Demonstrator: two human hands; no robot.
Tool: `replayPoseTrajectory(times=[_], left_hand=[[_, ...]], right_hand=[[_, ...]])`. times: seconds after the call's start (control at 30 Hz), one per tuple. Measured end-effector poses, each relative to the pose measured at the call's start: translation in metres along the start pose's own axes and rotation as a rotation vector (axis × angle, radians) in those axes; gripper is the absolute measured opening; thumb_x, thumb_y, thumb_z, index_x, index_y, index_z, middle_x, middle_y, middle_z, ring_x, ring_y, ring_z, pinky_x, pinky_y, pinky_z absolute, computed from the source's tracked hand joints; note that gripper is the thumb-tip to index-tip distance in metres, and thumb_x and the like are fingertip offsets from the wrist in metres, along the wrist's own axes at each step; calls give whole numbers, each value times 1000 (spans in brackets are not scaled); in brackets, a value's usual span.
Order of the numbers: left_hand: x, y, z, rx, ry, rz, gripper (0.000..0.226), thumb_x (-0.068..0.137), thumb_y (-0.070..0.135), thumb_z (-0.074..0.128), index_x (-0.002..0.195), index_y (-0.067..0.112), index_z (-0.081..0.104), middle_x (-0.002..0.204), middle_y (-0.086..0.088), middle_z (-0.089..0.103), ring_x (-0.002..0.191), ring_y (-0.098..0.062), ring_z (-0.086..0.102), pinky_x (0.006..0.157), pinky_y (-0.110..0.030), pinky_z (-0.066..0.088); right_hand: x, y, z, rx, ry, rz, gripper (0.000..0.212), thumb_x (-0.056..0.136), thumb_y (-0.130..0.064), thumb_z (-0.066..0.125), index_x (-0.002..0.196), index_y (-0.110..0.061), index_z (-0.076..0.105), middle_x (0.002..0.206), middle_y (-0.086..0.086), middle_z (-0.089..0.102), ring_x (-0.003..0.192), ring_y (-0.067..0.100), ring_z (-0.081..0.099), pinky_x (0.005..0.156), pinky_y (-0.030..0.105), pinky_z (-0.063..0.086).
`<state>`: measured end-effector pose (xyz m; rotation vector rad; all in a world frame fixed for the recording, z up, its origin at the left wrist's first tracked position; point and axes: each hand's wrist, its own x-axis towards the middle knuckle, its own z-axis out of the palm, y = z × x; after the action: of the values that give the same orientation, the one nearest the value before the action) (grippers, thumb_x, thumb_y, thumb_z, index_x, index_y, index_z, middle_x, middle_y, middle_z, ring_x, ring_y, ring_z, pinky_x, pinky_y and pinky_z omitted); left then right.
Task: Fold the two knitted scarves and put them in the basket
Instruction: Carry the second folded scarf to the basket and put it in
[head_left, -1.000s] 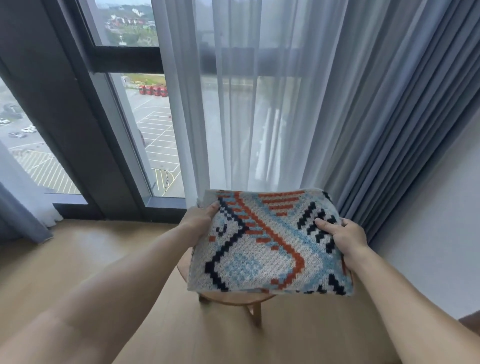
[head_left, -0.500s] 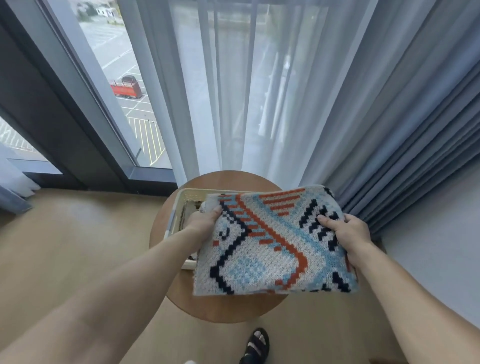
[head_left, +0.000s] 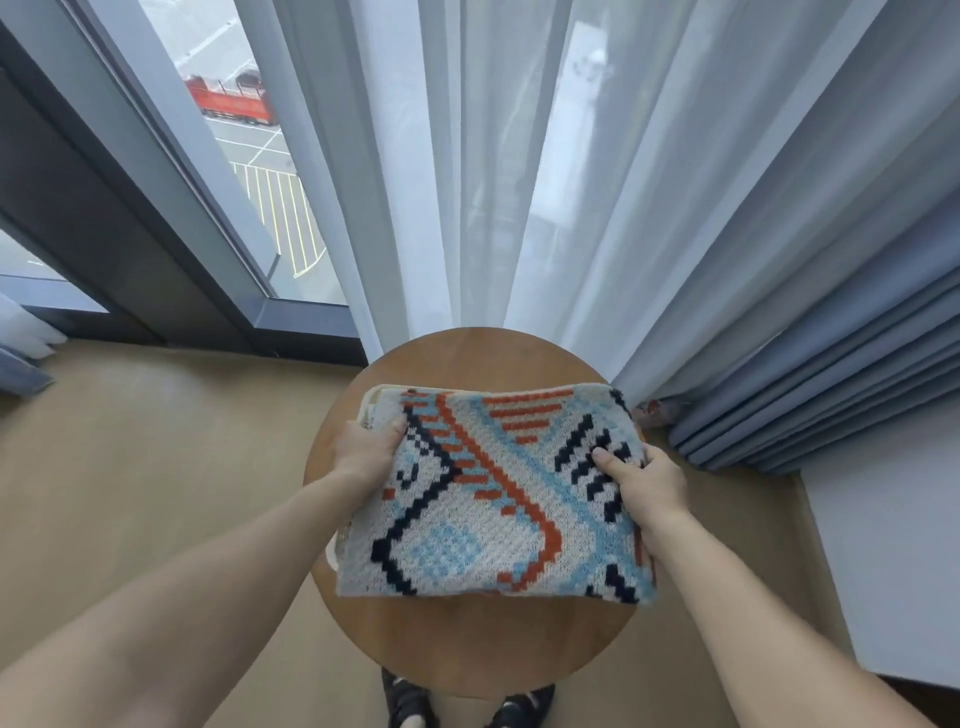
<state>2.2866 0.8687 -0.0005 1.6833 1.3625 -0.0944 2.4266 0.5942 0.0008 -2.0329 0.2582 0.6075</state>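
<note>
Starting at the left: pale rim of the basket (head_left: 368, 408) peeping out past the cloth, set on the round wooden worktop (head_left: 467, 639). Just right of that rim, left hand (head_left: 363, 453) with its grip closed on the left edge of the folded scarf (head_left: 483, 499), thumb on top, fingers hidden beneath. Held flat and roughly level across the middle, covering nearly all of the basket; hard to tell whether resting on the rim or hovering just above it. At the right edge, right hand (head_left: 647, 483) in a matching grip, thumb pressed onto the knit, fingers tucked under. Judging by that: folding done for this scarf, placing step in hand. Cannot see into the basket, so no telling whether the other scarf lies there. Next, probably: lower both sides evenly, keep the fold from springing open, slide the fingers out sideways from beneath, then tuck any overhang inside the rim, since seemingly wider than the basket.
</note>
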Motion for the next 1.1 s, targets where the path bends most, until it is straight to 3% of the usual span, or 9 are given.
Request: replayPoseTrajectory(times=[0.1,0.27,0.47,0.57,0.73,0.83,0.93,1.0,1.1], left_hand=[[14,-8,-1,40,60,89,48,90,49,61,108,9,40,103,-9,53,90,-23,52,71,-34,40],[27,-18,5,181,174,246,44,95,49,52,117,12,38,104,-7,55,90,-23,53,71,-34,41],[29,-27,22,228,233,298,50,100,45,43,139,16,29,116,-9,57,92,-26,54,75,-35,39],[30,-31,33,291,213,324,55,102,41,37,151,20,19,139,-13,49,119,-35,52,95,-45,41],[33,-34,33,337,181,325,57,103,42,32,153,24,14,145,-12,41,122,-33,49,99,-49,41],[27,-34,31,343,216,404,60,99,35,43,150,18,18,143,-13,34,115,-26,47,93,-42,43],[25,-41,31,625,306,646,76,92,41,43,154,11,10,156,-11,14,143,-29,17,118,-44,15],[27,-44,35,807,231,796,80,92,48,27,156,10,-3,163,-8,-8,150,-24,-11,121,-40,-6],[36,-43,45,945,105,822,82,88,57,8,154,12,-13,160,-4,-26,145,-18,-30,117,-36,-20]], right_hand=[[-2,15,22,-55,55,-1,69,81,-43,74,139,-18,46,135,8,57,118,29,57,100,47,47],[-5,24,37,-118,172,-122,61,92,-39,63,145,-24,38,144,4,50,126,27,50,95,37,41],[0,31,58,-337,258,-212,56,98,-40,51,148,-24,32,141,4,51,105,21,54,78,27,37],[2,42,70,-492,260,-262,55,100,-42,43,150,-26,27,138,7,46,92,19,54,70,31,45],[3,52,80,-614,249,-358,58,100,-38,42,150,-15,25,147,8,33,118,28,51,87,40,49],[-2,55,81,-765,299,-544,58,96,-34,49,146,-10,32,148,13,36,134,31,36,108,49,36],[-2,51,82,-890,242,-710,66,91,-38,47,148,-9,32,154,13,32,144,30,24,118,51,17],[2,51,88,-972,148,-770,71,93,-44,38,154,-11,22,162,12,18,150,29,10,120,49,8],[15,50,100,-1073,34,-732,75,95,-58,23,156,-20,2,164,9,-9,149,28,-16,119,49,-4]])
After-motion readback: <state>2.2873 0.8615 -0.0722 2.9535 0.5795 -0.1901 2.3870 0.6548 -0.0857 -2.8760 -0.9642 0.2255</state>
